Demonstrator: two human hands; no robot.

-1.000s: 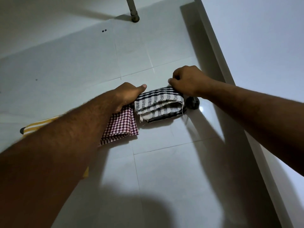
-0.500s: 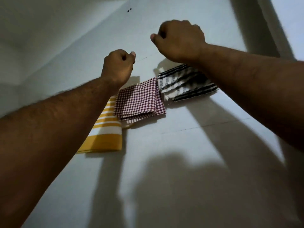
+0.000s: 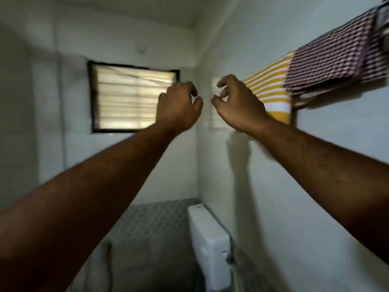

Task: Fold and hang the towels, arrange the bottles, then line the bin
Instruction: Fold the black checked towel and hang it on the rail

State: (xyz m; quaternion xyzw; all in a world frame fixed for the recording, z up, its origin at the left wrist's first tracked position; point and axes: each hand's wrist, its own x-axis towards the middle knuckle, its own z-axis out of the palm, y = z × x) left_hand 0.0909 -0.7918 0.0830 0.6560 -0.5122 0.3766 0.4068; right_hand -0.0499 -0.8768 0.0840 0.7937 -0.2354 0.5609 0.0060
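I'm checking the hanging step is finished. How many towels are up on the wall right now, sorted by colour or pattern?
Yellow and white striped towel: 1
Maroon and white checked towel: 1
Dark striped towel, only a blurred sliver at the frame's top right edge: 1
Total: 3 towels hanging side by side. Neither the left hand nor the right hand holds one.

The checked towel (image 3: 336, 57) is blurred; a third towel (image 3: 384, 15), perhaps striped, is cut by the right edge.
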